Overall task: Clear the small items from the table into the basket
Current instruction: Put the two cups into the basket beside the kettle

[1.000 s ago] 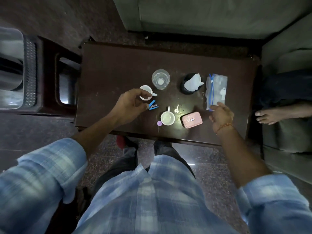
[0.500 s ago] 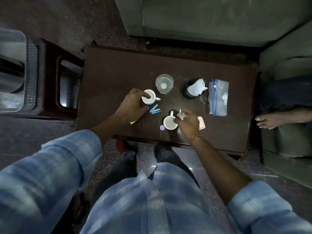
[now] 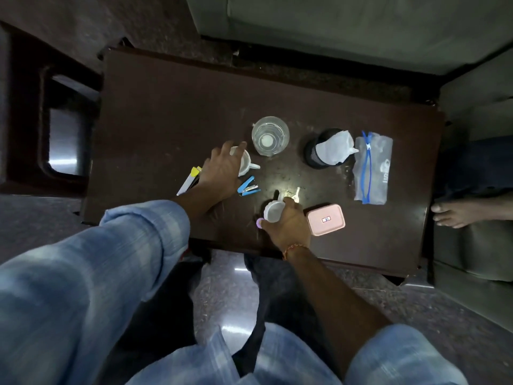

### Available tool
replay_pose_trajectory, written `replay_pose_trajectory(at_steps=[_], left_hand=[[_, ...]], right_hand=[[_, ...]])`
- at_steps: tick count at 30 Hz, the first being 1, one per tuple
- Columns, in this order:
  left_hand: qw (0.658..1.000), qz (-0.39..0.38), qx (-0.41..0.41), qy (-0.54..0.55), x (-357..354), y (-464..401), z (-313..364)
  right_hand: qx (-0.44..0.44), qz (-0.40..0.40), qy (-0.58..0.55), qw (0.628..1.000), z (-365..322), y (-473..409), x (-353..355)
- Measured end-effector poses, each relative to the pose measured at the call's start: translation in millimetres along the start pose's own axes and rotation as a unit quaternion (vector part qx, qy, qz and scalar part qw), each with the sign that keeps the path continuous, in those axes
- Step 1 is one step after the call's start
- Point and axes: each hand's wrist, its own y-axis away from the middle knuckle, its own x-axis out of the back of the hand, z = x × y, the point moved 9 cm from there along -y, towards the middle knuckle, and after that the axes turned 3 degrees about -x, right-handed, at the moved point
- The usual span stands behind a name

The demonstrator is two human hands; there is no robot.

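Bare far half of the table (image 3: 177, 112); near half crowded: glass (image 3: 270, 135), stapler (image 3: 248, 186), pink box (image 3: 325, 219).

We see a dark worktop (image 3: 172, 112) on a speckled floor (image 3: 222, 295), grey sofas (image 3: 347, 26) behind and right.

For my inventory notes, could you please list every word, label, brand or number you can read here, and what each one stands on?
None can be read with confidence.
Pink box: a small red and white label on the lid, too small to read.
Clear zip pouch: pale printed lettering along its right side, too blurred to read.
Glass, blue stapler, white mugs and black mesh cup: no text visible.
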Motion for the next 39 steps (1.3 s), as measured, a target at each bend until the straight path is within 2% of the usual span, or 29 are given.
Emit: replay_pose_trajectory(at_steps=[4, 8, 12, 15, 20, 24, 28, 32, 36, 39], left_hand=[[0.999, 0.027, -0.009, 0.02, 3, -6, -3], [0.997, 0.038, -0.025, 0.054, 18, 12, -4], [0.998, 0.022, -0.039, 0.033, 57, 49, -12], [0.996, 0.053, -0.008, 0.065, 100, 94, -36], [0.979, 0.131, 0.062, 0.147, 170, 190, -108], [0.968, 0.173, 0.116, 0.139, 199, 264, -187], [0.953, 0.207, 0.173, 0.142, 211, 331, -277], [0.942, 0.228, 0.205, 0.133, 226, 380, -350], [0.934, 0.245, 0.225, 0.13, 241, 405, -391], [0.939, 0.227, 0.221, 0.131, 244, 401, -407]], right_hand=[[-0.014, 0.022, 0.042, 0.999, -1, -2, -3], [-0.008, 0.037, 0.021, 0.999, -8, 8, 6], [0.062, 0.054, 0.003, 0.997, -35, 40, 38], [0.13, 0.058, 0.026, 0.99, -73, 70, 62], [0.259, 0.023, 0.061, 0.964, -175, 130, 72], [0.384, -0.015, 0.041, 0.922, -272, 177, 48], [0.42, -0.044, 0.026, 0.906, -351, 209, 5], [0.476, -0.034, 0.035, 0.878, -415, 246, -36], [0.5, -0.038, 0.032, 0.865, -460, 278, -65], [0.511, -0.048, 0.043, 0.857, -487, 288, -80]])
